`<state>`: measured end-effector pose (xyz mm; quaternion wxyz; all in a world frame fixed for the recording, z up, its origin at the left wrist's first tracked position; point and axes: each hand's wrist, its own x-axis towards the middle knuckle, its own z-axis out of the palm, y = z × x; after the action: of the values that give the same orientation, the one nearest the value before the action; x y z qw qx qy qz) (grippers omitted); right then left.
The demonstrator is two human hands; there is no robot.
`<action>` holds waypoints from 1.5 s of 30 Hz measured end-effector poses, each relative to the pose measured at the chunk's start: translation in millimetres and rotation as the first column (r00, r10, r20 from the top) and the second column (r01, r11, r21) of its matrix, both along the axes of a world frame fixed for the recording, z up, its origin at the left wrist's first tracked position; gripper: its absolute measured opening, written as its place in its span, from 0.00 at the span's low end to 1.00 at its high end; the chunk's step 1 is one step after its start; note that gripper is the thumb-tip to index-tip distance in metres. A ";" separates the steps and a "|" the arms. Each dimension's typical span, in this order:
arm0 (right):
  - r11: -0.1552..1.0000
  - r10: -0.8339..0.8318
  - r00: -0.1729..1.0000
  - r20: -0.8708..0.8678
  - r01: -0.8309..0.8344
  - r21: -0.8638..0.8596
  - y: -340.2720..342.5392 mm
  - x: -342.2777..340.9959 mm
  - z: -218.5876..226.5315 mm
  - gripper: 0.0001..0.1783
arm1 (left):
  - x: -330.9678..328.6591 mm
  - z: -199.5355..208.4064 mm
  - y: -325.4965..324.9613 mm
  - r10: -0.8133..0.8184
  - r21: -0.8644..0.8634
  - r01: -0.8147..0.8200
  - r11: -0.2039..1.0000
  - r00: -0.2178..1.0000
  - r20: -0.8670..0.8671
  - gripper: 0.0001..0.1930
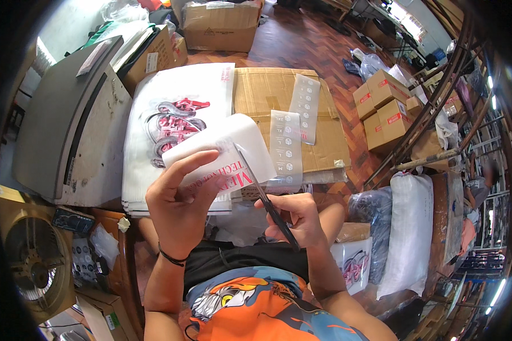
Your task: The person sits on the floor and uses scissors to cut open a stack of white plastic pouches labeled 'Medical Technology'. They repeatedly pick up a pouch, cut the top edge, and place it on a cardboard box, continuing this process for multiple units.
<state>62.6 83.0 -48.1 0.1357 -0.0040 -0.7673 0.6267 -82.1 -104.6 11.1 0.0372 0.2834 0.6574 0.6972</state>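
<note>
My left hand (183, 202) is closed on a curled white printed sheet (246, 135) with red lettering, pinching its near left side. In my right hand (301, 215) are long scissors (277, 212) with black handles, seen nearly edge-on. Their thin blades lie against the lifted sheet, pointing away from me; whether they are parted I cannot tell. Beneath and behind my left hand is a stack of large white sheets (145, 108) printed with a red and black machine. Two translucent strips with white marks, a far one (306, 102) and a near one (284, 145), lie to the right.
A flat piece of cardboard (259, 85) lies under the strips. Left of the stack stands a grey panel-like unit (62, 119), with a fan (37, 267) nearer me. Cartons (384, 102) and a white wrapped bundle (405, 233) are on the right; another carton (222, 28) stands beyond.
</note>
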 end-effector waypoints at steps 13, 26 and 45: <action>0.999 0.003 1.000 -0.008 -0.003 0.032 -1.9 0.6 -5.9 0.27 | 4.8 -5.6 3.9 0.044 0.031 -0.044 0.999 0.999 -0.016 0.17; 0.992 -0.041 0.998 -0.048 0.047 0.121 -5.8 -1.3 -2.8 0.27 | 3.6 -12.1 3.1 0.051 0.037 -0.050 0.998 0.998 -0.041 0.17; 0.999 -0.039 0.999 -0.016 0.039 0.010 -7.9 -3.7 -5.6 0.27 | 16.4 -17.4 7.0 0.057 0.068 -0.059 0.996 0.998 0.030 0.17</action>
<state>58.9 75.1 -53.7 0.1541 -0.0133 -0.7693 0.6199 -65.7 -97.6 -6.2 0.0163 0.2554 0.6405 0.7241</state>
